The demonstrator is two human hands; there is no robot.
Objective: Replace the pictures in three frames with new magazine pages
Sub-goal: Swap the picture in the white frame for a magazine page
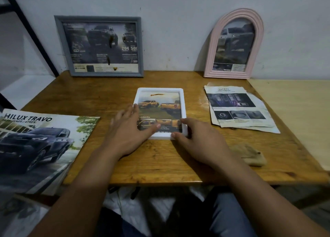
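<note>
Wooden tabletop [160,162] against white wall | white frame [159,92] flat at centre, truck page inside | left hand [128,129] open, fingers spread over its left edge | right hand [198,138] at lower right corner, apparently gripping | grey frame [99,46], pink frame [234,44] lean on wall | magazine [39,147] left, loose pages [237,108] right
</note>
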